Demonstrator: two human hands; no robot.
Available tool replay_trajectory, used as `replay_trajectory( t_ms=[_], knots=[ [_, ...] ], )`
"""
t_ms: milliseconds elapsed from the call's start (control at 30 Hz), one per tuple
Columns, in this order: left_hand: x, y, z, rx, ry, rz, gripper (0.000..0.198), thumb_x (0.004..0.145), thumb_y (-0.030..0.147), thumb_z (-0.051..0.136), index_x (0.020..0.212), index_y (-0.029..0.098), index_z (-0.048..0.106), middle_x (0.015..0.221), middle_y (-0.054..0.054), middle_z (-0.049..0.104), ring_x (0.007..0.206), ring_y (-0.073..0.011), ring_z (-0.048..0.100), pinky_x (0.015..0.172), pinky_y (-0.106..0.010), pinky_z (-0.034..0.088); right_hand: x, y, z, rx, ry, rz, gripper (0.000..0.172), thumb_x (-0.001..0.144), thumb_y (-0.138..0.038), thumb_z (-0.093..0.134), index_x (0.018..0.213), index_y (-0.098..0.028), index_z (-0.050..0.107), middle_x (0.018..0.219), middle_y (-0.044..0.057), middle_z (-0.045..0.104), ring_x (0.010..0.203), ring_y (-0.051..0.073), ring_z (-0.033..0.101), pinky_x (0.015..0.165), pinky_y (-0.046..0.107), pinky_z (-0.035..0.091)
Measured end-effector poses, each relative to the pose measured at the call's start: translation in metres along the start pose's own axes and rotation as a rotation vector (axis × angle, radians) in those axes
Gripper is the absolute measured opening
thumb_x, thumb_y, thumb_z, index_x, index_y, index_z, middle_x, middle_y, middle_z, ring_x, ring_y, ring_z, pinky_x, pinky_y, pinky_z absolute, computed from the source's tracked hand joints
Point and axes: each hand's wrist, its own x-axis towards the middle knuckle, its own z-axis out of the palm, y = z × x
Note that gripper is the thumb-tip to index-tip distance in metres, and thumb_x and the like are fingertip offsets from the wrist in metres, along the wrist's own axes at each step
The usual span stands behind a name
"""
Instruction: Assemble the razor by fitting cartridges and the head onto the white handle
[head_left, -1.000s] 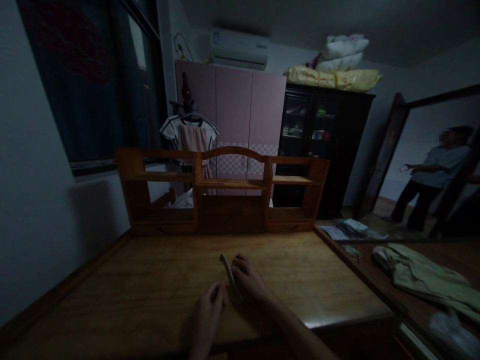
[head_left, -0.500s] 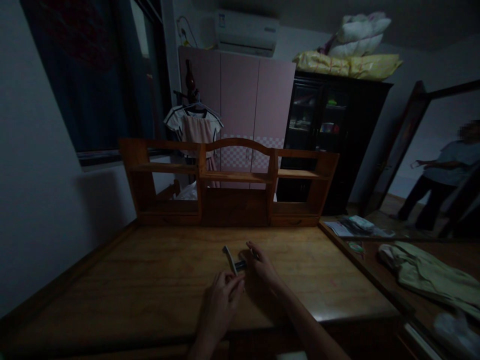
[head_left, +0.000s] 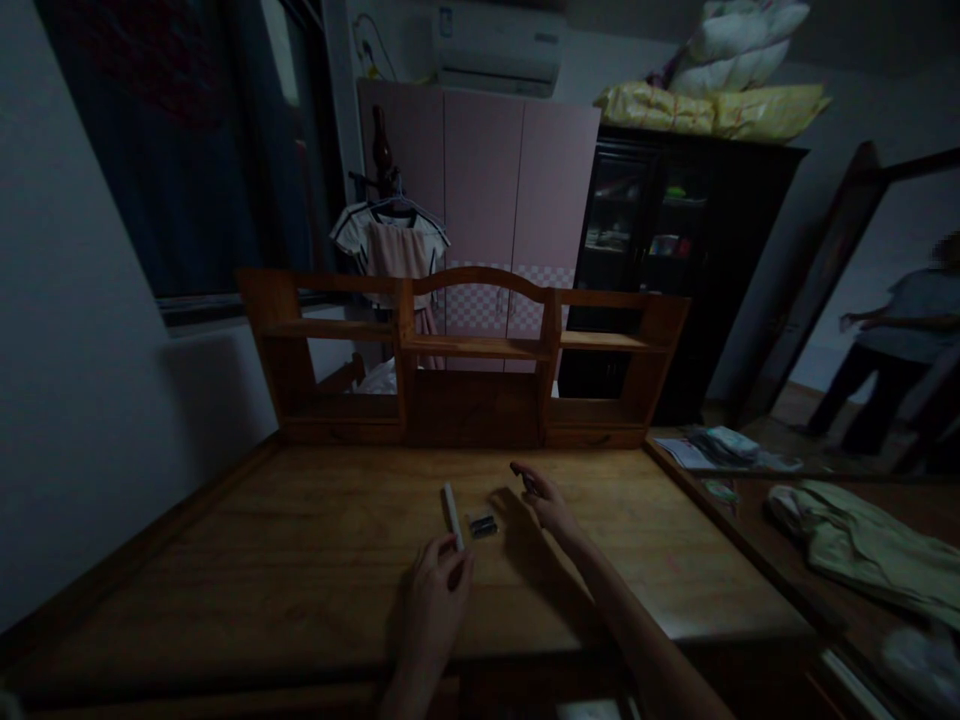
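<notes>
The room is dim. My left hand (head_left: 435, 605) rests on the wooden desk (head_left: 300, 560) and pinches the near end of a thin pale strip-like object (head_left: 452, 515) that stands up from it. Just right of the strip, a small dark object (head_left: 483, 524) lies on the desk. My right hand (head_left: 544, 495) hovers farther right and back, fingers curled around a small dark thing I cannot make out.
A wooden shelf unit (head_left: 465, 365) stands along the desk's far edge. To the right, a second surface holds papers (head_left: 720, 447) and a pale green garment (head_left: 862, 545). A person (head_left: 892, 370) stands in the doorway at far right. Wardrobes line the back wall.
My right hand has left the strip and moved right and back with something small pinched in it. A small dark object now lies on the desk. My left hand keeps the strip.
</notes>
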Motion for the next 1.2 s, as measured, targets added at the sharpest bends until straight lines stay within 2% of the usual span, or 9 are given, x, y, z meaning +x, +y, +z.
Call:
replay_trajectory(
  t_ms=[133, 300, 567, 667, 767, 867, 967, 1067, 1200],
  knots=[
    [0.0, -0.007, 0.006, -0.047, -0.062, -0.046, 0.022, 0.085, 0.025, 0.048, 0.09, 0.024, 0.07, 0.122, -0.005, 0.056, 0.102, -0.0179, 0.058, 0.088, -0.03, 0.047, 0.012, -0.013, -0.008, 0.006, -0.035, 0.04, 0.064, 0.06, -0.01, 0.051, 0.121, -0.029, 0.056, 0.13, 0.001, 0.053, 0.125, 0.023, 0.042, 0.105, 0.043, 0.029],
    [0.002, -0.009, 0.008, -0.104, -0.049, -0.028, 0.025, 0.084, 0.021, 0.046, 0.096, 0.024, 0.068, 0.118, -0.005, 0.06, 0.107, -0.0176, 0.057, 0.093, -0.031, 0.045, 0.021, -0.02, -0.013, 0.153, -0.069, 0.06, 0.065, 0.064, -0.013, 0.055, 0.126, -0.031, 0.052, 0.135, 0.0, 0.048, 0.126, 0.022, 0.041, 0.103, 0.039, 0.033],
    [0.005, -0.002, -0.002, -0.245, -0.037, -0.148, 0.027, 0.084, 0.034, 0.049, 0.101, 0.024, 0.068, 0.119, -0.005, 0.061, 0.108, -0.0195, 0.057, 0.095, -0.032, 0.044, 0.026, -0.008, -0.018, 0.285, 0.003, 0.166, 0.056, 0.064, -0.019, 0.064, 0.119, -0.029, 0.059, 0.131, 0.001, 0.053, 0.121, 0.022, 0.046, 0.103, 0.035, 0.032],
    [0.028, 0.004, -0.015, -0.388, -0.062, -0.184, 0.03, 0.084, 0.039, 0.049, 0.103, 0.023, 0.067, 0.117, -0.005, 0.062, 0.109, -0.0206, 0.057, 0.096, -0.033, 0.042, 0.033, -0.011, -0.025, 0.258, -0.016, 0.197, 0.053, 0.063, -0.022, 0.068, 0.116, -0.026, 0.062, 0.122, 0.002, 0.059, 0.112, 0.023, 0.052, 0.098, 0.033, 0.036],
    [0.073, 0.007, -0.016, -0.586, -0.13, -0.205, 0.033, 0.082, 0.042, 0.053, 0.1, 0.019, 0.068, 0.107, -0.008, 0.067, 0.103, -0.0222, 0.06, 0.094, -0.034, 0.043, 0.038, -0.015, -0.03, 0.217, -0.038, 0.221, 0.051, 0.062, -0.024, 0.071, 0.113, -0.022, 0.064, 0.112, 0.003, 0.065, 0.102, 0.022, 0.057, 0.092, 0.033, 0.039],
    [0.123, 0.008, 0.001, -0.822, -0.222, -0.244, 0.034, 0.077, 0.044, 0.061, 0.095, 0.017, 0.069, 0.104, -0.01, 0.069, 0.101, -0.0228, 0.062, 0.093, -0.034, 0.044, 0.037, -0.016, -0.029, 0.232, -0.069, 0.224, 0.05, 0.061, -0.023, 0.073, 0.111, -0.022, 0.066, 0.111, 0.004, 0.065, 0.101, 0.023, 0.057, 0.09, 0.033, 0.04],
    [0.157, 0.008, 0.029, -1.027, -0.331, -0.4, 0.035, 0.072, 0.042, 0.068, 0.09, 0.013, 0.068, 0.102, -0.014, 0.068, 0.094, -0.0232, 0.065, 0.09, -0.035, 0.047, 0.031, -0.02, -0.024, 0.273, -0.15, 0.255, 0.051, 0.061, -0.021, 0.073, 0.111, -0.021, 0.066, 0.114, 0.006, 0.064, 0.102, 0.025, 0.058, 0.089, 0.034, 0.042],
    [0.167, 0.008, 0.052, -1.127, -0.404, -0.463, 0.038, 0.074, 0.044, 0.068, 0.093, 0.011, 0.066, 0.104, -0.016, 0.067, 0.093, -0.0228, 0.066, 0.091, -0.036, 0.048, 0.026, -0.024, -0.021, 0.267, -0.197, 0.203, 0.051, 0.062, -0.021, 0.072, 0.113, -0.022, 0.065, 0.118, 0.006, 0.062, 0.108, 0.026, 0.056, 0.094, 0.036, 0.04],
    [0.158, 0.008, 0.065, -1.287, -0.487, -0.41, 0.04, 0.077, 0.045, 0.065, 0.098, 0.011, 0.066, 0.11, -0.016, 0.065, 0.096, -0.0236, 0.065, 0.092, -0.039, 0.048, 0.026, -0.027, -0.021, 0.232, -0.26, 0.157, 0.052, 0.064, -0.022, 0.072, 0.115, -0.024, 0.064, 0.119, 0.006, 0.062, 0.109, 0.027, 0.056, 0.096, 0.041, 0.04]
  ],
)
